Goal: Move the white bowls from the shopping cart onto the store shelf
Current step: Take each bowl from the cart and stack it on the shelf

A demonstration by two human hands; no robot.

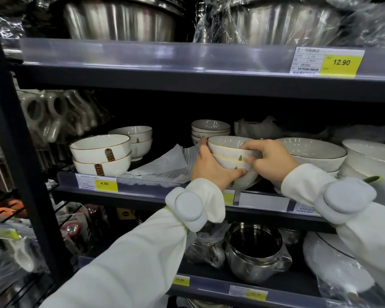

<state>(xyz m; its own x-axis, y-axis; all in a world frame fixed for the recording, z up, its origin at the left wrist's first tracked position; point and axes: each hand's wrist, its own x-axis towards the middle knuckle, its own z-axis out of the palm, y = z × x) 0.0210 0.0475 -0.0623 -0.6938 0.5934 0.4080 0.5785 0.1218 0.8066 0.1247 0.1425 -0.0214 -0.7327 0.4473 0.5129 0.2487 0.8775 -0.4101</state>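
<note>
The left hand (209,165) and the right hand (269,161) clasp a nested stack of white bowls (229,152) from either side, fingers curled closed around its walls, at the front edge of the middle shelf (142,192). This looks like the placing step, mouths up and the stack's axis near vertical. Next, the stack probably needs easing back between the left stack of bowls (101,153) and the wide bowl (313,152) before the fingers let go.

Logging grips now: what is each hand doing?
Left hand: closed on the stack of white bowls.
Right hand: closed on the same stack.
</note>
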